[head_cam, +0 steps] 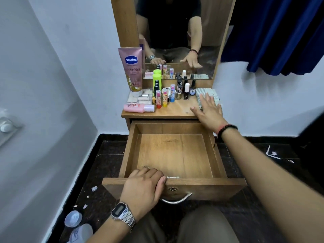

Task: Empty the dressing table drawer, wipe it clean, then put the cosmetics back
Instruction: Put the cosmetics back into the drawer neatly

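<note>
Your left hand (143, 186) grips the drawer (175, 185) front, fingers curled over its edge. Your right hand (209, 112) lies flat, fingers straight, on the cloth (201, 92) on the surface (175, 109).

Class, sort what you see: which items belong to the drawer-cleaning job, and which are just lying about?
Job: open drawer, empty; folded cloth under the right hand; Vaseline tube; pink bottle; nail polishes; left hand on the drawer front.

Lying about: white container and round lid on the floor; blue curtain.
</note>
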`<state>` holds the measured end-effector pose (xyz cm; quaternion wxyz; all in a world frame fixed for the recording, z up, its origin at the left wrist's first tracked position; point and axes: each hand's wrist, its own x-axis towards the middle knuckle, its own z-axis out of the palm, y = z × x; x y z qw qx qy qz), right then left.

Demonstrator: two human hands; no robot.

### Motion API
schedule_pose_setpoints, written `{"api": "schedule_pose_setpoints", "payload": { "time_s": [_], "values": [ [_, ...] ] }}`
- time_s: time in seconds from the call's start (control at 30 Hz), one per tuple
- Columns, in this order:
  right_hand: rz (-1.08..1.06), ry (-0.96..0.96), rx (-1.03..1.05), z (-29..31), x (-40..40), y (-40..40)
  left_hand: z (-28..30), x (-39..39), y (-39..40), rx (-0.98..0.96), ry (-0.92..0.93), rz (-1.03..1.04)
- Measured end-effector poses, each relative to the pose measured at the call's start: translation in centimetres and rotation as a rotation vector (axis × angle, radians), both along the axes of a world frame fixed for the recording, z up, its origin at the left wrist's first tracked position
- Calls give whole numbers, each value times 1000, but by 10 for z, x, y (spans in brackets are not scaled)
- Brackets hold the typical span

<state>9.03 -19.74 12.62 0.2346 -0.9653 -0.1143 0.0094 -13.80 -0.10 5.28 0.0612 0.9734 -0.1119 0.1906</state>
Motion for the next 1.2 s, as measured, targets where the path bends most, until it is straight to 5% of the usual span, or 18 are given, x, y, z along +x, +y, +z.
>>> {"api": "schedule_pose_setpoints", "payload": {
  "time_s": [0.27, 0.53, 0.83, 1.03, 1.2],
  "values": [
    [145, 154, 93, -44, -155, 36, 5, -3, -3, -59, 106, 80],
    [191, 91, -147, -49, -173, 42, 47, 40, 11, -694, 315, 134],
    [208, 79, -100, -53, -171, 45, 205, 206, 87, -453, -310, 288],
    [209, 60, -93, -55, -169, 45, 226, 251, 108, -242, -78, 399],
    [202, 31, -76, -57, -170, 44, 220, 246, 111, -310, -97, 387]
  ]
}}
